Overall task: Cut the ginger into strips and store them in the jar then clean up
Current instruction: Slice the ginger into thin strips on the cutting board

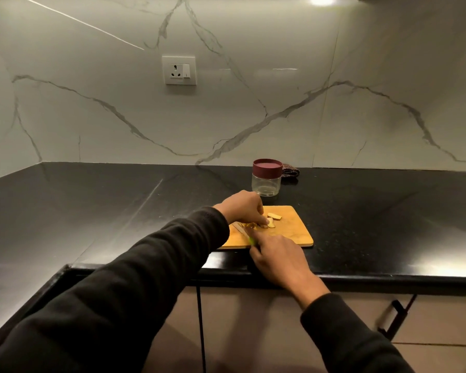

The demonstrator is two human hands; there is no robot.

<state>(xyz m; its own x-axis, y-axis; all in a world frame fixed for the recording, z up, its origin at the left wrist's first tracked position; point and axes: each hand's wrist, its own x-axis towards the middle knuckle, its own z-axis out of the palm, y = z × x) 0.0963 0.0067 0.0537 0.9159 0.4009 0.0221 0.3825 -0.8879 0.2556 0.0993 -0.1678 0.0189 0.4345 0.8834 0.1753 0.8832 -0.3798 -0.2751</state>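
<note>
Your left hand (244, 208) reaches over the board (293, 232), a wooden one lying near the front edge of the black worktop (119, 200). Its fingers (261, 220) are curled down and pinch a piece of ginger (253, 225) against the board, so this grip is closed on the ginger. Your right hand (279, 255) sits at the board's near edge, wrapped around the knife (244, 232); only a bit of green handle shows past your fingers, and this grip is fully closed around it. The blade runs away from you toward the left, its tip just beside the ginger under your left fingers; whether the edge touches the ginger cannot be told. 2 or 3 pale slices (273, 218) lie on the board just right of your left fingertips, one of them touching the thumb side of that hand. The rest of the board's right half is bare wood. The jar (267, 181) stands upright on the worktop just behind the board, clear glass with a dark red lid (267, 166) closed on it, and nothing is seen inside. A dark patterned cloth (290, 172) lies just behind and to the right of the jar, against the marble wall (334, 117). Both your sleeves are dark and reach your wrists.
</note>
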